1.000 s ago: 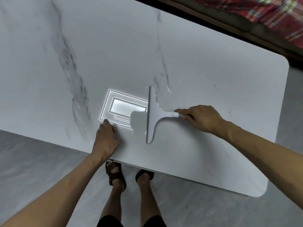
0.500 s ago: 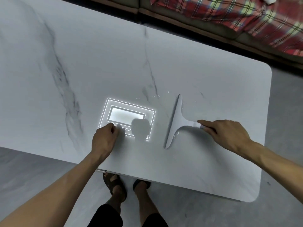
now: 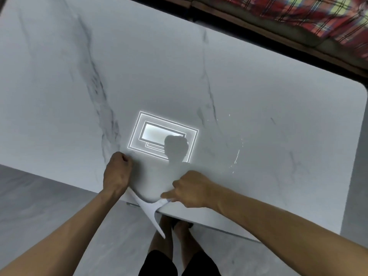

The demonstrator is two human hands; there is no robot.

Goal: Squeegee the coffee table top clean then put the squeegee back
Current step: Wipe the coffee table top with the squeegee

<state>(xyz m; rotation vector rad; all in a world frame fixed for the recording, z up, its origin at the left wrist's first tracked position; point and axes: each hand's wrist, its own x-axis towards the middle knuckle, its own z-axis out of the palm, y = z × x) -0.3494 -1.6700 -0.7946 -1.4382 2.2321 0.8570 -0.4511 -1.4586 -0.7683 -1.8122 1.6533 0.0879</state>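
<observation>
Gripping the short handle of a flat white plastic squeegee (image 3: 149, 211), the right hand (image 3: 192, 191) sits at the near edge of the pale, grey-veined, marble-patterned coffee table top (image 3: 258, 96). Its fingers are curled round the handle and one finger is laid out along it toward the blade. The squeegee's long thin blade runs on a slant: its upper end lies on the table right by the left wrist, though contact there cannot be made out, and its lower end juts well past the table's edge, over the grey floor (image 3: 39, 200) and in front of the person's legs. The left hand (image 3: 117, 173) is closed into a fist with nothing in it, knuckles down on the table top near the same edge, just left of the right hand and apart from it. Beyond the two hands a bright rectangular reflection of a ceiling light (image 3: 159, 132) glows on the glossy surface, with the dark outline of a head (image 3: 176, 149) cutting into its near right corner. To the right of that, a thin curved streak of water droplets (image 3: 237, 156) glints on the surface. Dark grey veins run across the left half of the slab. Past the far edge, at the upper right, lies a red plaid cloth (image 3: 298, 14) on dark furniture. Black shorts (image 3: 159, 263) show at the bottom of the view, and the feet below the table edge are too blurred to describe.
</observation>
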